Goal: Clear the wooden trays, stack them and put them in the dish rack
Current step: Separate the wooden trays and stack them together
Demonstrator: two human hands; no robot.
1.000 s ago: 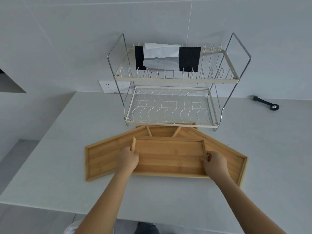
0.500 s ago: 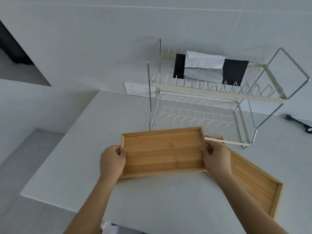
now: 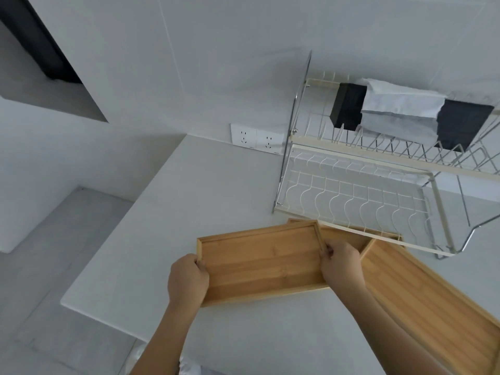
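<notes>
A home kitchen, plainly fitted: a two-tier wire dish rack stands on a white bench against a wall of large pale tiles, with a double wall socket just above the benchtop and bamboo serving trays lying beside the rack.

We find no legible text, label, brand, number or sign on any surface in view. The wall sockets carry only their pin slots, and the cloths on the dish rack bear no print.
</notes>
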